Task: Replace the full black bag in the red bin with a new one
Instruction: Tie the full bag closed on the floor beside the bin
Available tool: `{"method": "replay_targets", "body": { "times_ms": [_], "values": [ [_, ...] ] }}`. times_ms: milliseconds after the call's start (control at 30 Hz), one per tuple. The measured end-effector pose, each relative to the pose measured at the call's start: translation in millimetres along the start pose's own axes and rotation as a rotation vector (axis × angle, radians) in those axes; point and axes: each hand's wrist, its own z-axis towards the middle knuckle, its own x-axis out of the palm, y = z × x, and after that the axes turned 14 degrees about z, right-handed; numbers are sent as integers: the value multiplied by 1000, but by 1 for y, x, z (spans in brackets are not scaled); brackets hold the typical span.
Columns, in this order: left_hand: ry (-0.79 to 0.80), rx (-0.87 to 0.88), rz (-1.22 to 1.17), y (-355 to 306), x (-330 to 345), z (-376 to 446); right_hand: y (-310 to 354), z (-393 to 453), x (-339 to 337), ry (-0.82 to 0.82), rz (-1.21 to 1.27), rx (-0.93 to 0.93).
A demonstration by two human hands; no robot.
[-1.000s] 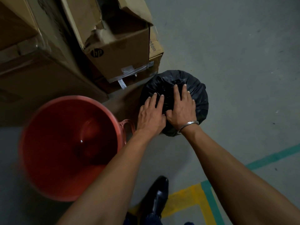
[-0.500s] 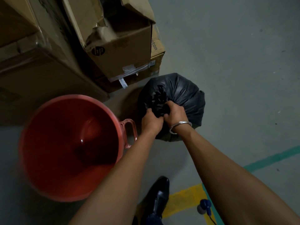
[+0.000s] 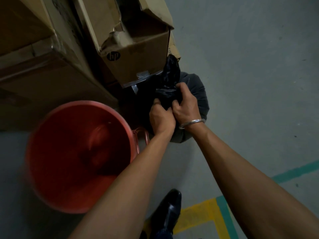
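Note:
The full black bag (image 3: 196, 90) sits on the grey floor to the right of the red bin (image 3: 51, 169). My left hand (image 3: 160, 116) and my right hand (image 3: 186, 107) are side by side, both closed on the gathered plastic at the bag's top. A twisted tail of the bag (image 3: 170, 69) sticks up beyond my fingers. The red bin stands open with no liner in it, and its handle (image 3: 140, 135) faces the bag. A metal bangle circles my right wrist.
Stacked cardboard boxes (image 3: 134, 54) fill the upper left, close behind the bag and the bin. My black shoe (image 3: 170, 211) is at the bottom centre. Yellow and green floor tape (image 3: 214, 214) runs at the lower right. Bare grey floor lies to the right.
My hands went from lying flat on the bag's top to gripping bunched plastic. The bag's neck has been pulled up into a twisted tail.

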Motion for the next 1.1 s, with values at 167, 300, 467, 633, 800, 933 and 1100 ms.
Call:
{"method": "replay_targets", "body": {
  "times_ms": [167,300,467,633,800,933,1100],
  "values": [
    [219,-51,277,18,3,14,-30,4,5,265,-526,162],
    [227,11,319,33,-5,12,-39,1,5,426,-747,298],
    [108,167,396,34,-10,7,-33,-3,6,353,-713,262],
    [64,255,476,30,-14,4,-25,-4,5,328,-737,239],
    [43,372,567,28,-22,2,-20,-7,5,294,-749,196],
    [7,459,631,28,-33,-3,-9,-15,5,250,-792,153],
    [-51,471,640,27,-60,-9,11,-25,5,204,-843,70]
  ]
}}
